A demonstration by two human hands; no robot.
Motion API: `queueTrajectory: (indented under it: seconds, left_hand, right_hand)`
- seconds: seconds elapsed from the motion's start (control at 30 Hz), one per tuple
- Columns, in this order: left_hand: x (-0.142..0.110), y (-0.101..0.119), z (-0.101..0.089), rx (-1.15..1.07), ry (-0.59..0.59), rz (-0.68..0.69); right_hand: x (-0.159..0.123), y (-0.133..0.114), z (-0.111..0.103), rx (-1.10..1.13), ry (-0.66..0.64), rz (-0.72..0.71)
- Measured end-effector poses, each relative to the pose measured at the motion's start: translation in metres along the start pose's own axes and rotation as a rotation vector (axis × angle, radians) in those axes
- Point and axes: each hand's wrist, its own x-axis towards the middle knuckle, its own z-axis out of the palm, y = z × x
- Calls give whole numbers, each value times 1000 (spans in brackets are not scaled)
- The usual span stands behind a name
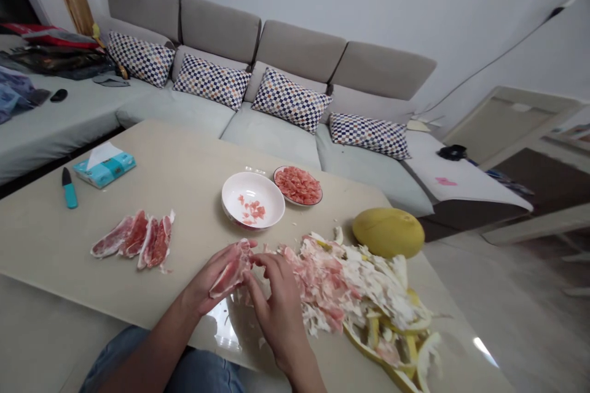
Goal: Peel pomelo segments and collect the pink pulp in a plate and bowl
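The left hand (pixel 214 276) and right hand (pixel 276 304) close together on a pomelo segment (pixel 231 273), beside a peel heap (pixel 354 288) on the counter (pixel 152 166).

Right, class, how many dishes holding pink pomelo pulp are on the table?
2: a white bowl with a little pulp, and a shallow rimmed dish, fuller, just behind and to the right of it.
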Motion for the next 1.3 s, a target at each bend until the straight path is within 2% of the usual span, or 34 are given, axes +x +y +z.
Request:
queueTrajectory:
  seconds: [0.13, 0.33, 0.5, 0.7, 0.87, 0.97, 1.13, 1.3]
  left_hand:
    - [1, -2, 1, 29, 2, -26]
    - [2, -1, -2, 36, -34, 35]
    - [2, -2, 1, 97, -47, 65]
    - [1, -4, 7, 184, -27, 73]
    - [1, -5, 8, 273, 3, 105]
    - [2, -6, 6, 319, 19, 124]
    - [4, -8, 5, 342, 65, 134]
    - [4, -8, 6, 308, 27, 58]
  right_hand:
    - [3, 4, 4, -83, 10, -12]
    - [3, 5, 6, -90, 41, -87]
    - [1, -2, 6, 21, 14, -24]
    - [-5, -12, 7, 155, 49, 58]
    - [-10, -17, 0, 343, -24, 204]
    - [-12, -18, -4, 438, -85, 244]
    - [-13, -12, -7, 431, -70, 259]
    - [-12, -10, -7, 454, -78, 285]
